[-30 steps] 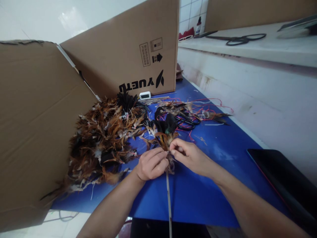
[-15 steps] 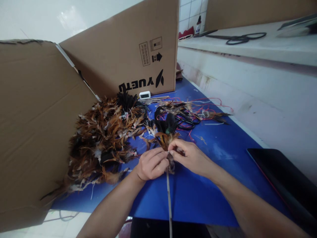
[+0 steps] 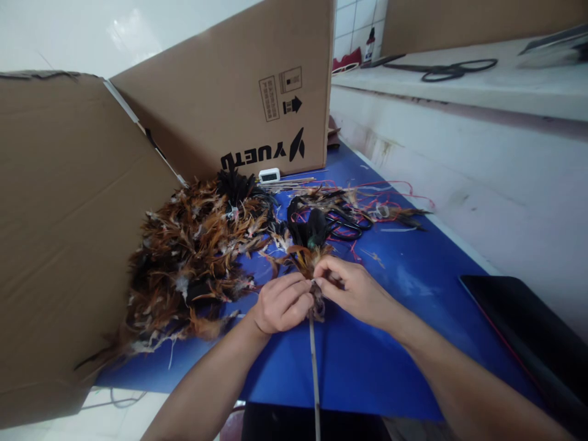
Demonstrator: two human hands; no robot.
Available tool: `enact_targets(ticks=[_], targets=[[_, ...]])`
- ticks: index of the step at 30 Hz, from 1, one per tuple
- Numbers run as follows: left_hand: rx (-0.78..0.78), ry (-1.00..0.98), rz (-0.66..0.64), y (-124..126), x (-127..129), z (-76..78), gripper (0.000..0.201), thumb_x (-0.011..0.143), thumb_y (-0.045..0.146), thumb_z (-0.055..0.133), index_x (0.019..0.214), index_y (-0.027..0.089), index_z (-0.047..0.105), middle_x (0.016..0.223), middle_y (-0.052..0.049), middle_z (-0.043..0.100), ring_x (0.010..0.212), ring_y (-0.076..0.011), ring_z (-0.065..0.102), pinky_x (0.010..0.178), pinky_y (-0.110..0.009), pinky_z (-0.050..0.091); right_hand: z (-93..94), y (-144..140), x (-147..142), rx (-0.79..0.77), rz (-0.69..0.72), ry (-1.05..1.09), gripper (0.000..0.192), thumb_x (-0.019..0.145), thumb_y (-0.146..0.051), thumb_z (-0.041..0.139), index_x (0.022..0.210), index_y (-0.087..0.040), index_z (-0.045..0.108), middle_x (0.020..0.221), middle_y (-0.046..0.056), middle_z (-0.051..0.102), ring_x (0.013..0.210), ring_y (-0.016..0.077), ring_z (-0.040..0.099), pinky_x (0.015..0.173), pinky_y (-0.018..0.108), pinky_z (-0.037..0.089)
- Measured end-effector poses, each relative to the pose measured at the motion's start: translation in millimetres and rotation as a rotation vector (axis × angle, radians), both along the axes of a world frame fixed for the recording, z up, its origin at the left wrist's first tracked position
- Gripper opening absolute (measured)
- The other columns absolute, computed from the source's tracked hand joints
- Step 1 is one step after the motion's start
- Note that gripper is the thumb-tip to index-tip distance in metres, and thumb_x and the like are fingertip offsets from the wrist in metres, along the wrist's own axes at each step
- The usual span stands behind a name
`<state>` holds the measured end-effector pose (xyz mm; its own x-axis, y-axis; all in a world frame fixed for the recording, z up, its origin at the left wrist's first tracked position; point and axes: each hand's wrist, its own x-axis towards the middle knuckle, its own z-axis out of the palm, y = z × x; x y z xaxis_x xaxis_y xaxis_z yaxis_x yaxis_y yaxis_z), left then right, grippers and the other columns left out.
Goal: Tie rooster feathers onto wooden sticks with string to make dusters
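- Left hand [image 3: 281, 303] is curled in a loose fist around the top of a thin stick [image 3: 313, 367], fingers wrapped tight where the feathers meet the stick.
- Right hand [image 3: 351, 289] pinches with thumb and forefinger at the same spot, fingertips touching the feather bunch [image 3: 307, 254] just beside the left hand's knuckles; other fingers half curled.
- Can't tell if the right hand also has a thread in the pinch, too small to see.
- Stick runs from the hands straight down toward the viewer, past the near edge of the blue table [image 3: 367, 361].
- Feather bunch on the stick is brown-orange with dark green-black tips, fans up and away from the hands, over the blue surface near table centre.
- Big pile of loose brown, orange and black feathers [image 3: 193, 263] lies left of the hands, against the cardboard panel [image 3: 68, 233].
- Second cardboard box [image 3: 239, 104] stands behind the pile, printed logo upside down.
- Small white digital timer [image 3: 269, 176] sits at the foot of that box.
- Black-handled scissors [image 3: 346, 226] lie beyond the feather bunch, among red thread [image 3: 390, 190] and feather scraps.
- Dark flat tablet-like slab [image 3: 523, 337] lies at the right edge of the table, well apart from the hands.
- Another pair of scissors [image 3: 441, 70] lies on the white ledge [image 3: 459, 92] at upper right.
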<state>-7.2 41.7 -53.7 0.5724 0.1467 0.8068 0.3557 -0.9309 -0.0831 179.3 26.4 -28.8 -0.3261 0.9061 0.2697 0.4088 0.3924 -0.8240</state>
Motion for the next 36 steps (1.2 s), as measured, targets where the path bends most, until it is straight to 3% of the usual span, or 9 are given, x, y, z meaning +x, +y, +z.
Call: enact_targets(ticks=[4,10,17,23,29,36], targets=[[0.017,0.0,-0.003,-0.5,0.5,1.7,0.008,0.075,0.01,0.055,0.083,0.014,0.054,0.086,-0.008,0.068,0.092,-0.0192,0.062,0.072,-0.031,0.056,0.5,0.2,0.5,0.04,-0.003,-0.015,0.008,0.077,-0.014,0.048,0.083,-0.02,0.051,0.069,-0.003,0.053,0.053,0.0078,0.044,0.051,0.02,0.036],[-0.034,-0.011,0.006,-2.2,1.8,4.2,0.009,0.077,0.009,0.053,0.084,0.015,0.054,0.085,-0.007,0.068,0.092,-0.0175,0.062,0.072,-0.03,0.056,2.6,0.1,-0.5,0.184,0.01,-0.088,0.012,0.08,-0.012,0.045,0.079,-0.02,0.054,0.075,0.0,0.056,0.066,0.0113,0.05,0.061,0.024,0.04],[0.007,0.005,0.022,-0.1,0.3,-0.1,0.009,0.076,0.009,0.055,0.083,0.015,0.054,0.086,-0.007,0.068,0.095,-0.0184,0.061,0.074,-0.031,0.056,-3.7,-1.6,-2.5,0.333,-0.051,-0.162,0.013,0.084,-0.013,0.041,0.089,-0.02,0.052,0.083,0.004,0.056,0.077,0.0149,0.054,0.067,0.027,0.041],[0.01,0.013,0.01,-0.4,0.0,1.1,0.009,0.075,0.008,0.055,0.083,0.014,0.055,0.086,-0.008,0.068,0.095,-0.0196,0.061,0.074,-0.031,0.055,-3.4,-1.7,-0.9,0.34,-0.033,-0.162,0.014,0.08,-0.009,0.044,0.084,-0.02,0.052,0.085,0.004,0.055,0.077,0.0146,0.053,0.069,0.026,0.042],[-0.016,-0.01,0.011,-2.2,1.5,5.7,0.008,0.077,0.009,0.053,0.082,0.015,0.055,0.085,-0.008,0.069,0.094,-0.019,0.062,0.072,-0.031,0.056,-3.1,-2.0,-0.1,0.308,-0.024,-0.163,0.019,0.082,-0.013,0.044,0.095,-0.022,0.055,0.092,0.005,0.057,0.075,0.0141,0.055,0.062,0.025,0.043],[-0.024,-0.014,0.018,-2.3,2.2,5.4,0.008,0.077,0.009,0.053,0.082,0.015,0.054,0.084,-0.007,0.069,0.093,-0.0182,0.062,0.072,-0.03,0.056,0.7,-3.0,-1.5,0.318,-0.012,-0.179,0.013,0.084,-0.014,0.041,0.084,-0.021,0.052,0.083,0.004,0.055,0.075,0.0144,0.053,0.065,0.026,0.043]])
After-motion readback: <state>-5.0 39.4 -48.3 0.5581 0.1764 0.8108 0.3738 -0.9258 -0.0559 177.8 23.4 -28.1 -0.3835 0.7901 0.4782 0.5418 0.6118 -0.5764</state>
